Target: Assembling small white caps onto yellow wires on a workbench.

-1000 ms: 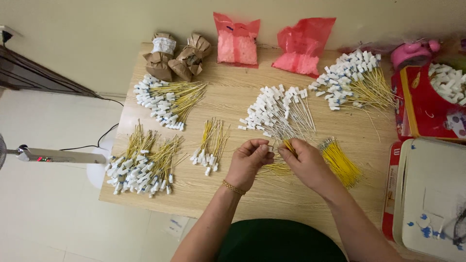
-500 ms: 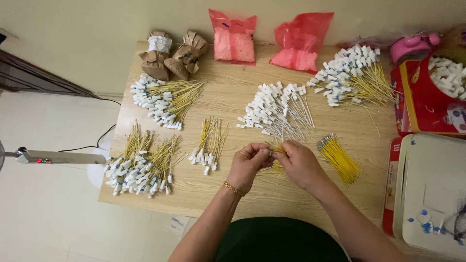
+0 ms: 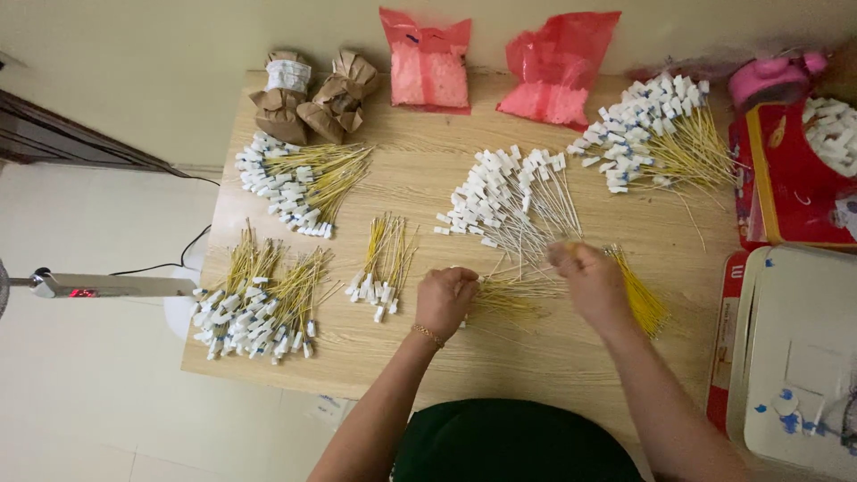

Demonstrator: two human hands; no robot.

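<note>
Wooden worktop [image 3: 553, 357], left to right from its near left corner: heap of yellow ties with white tags [image 3: 259, 299], then a small tagged bundle [image 3: 384, 268]. Left hand [image 3: 445, 302], just right of that bundle, closed on one end of a yellow tie [image 3: 513, 284]. Right hand [image 3: 589, 278] pinches its other end, beside loose yellow ties [image 3: 638, 290].

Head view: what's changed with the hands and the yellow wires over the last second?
The hands have drawn apart. The right hand moved right, toward the loose yellow wires; the left hand stayed near the table's front edge, and thin yellow wires now span the gap between them. A second ago both hands were pressed together over those wires. The tagged bundles, red bags and brown paper packs have not moved.
</note>
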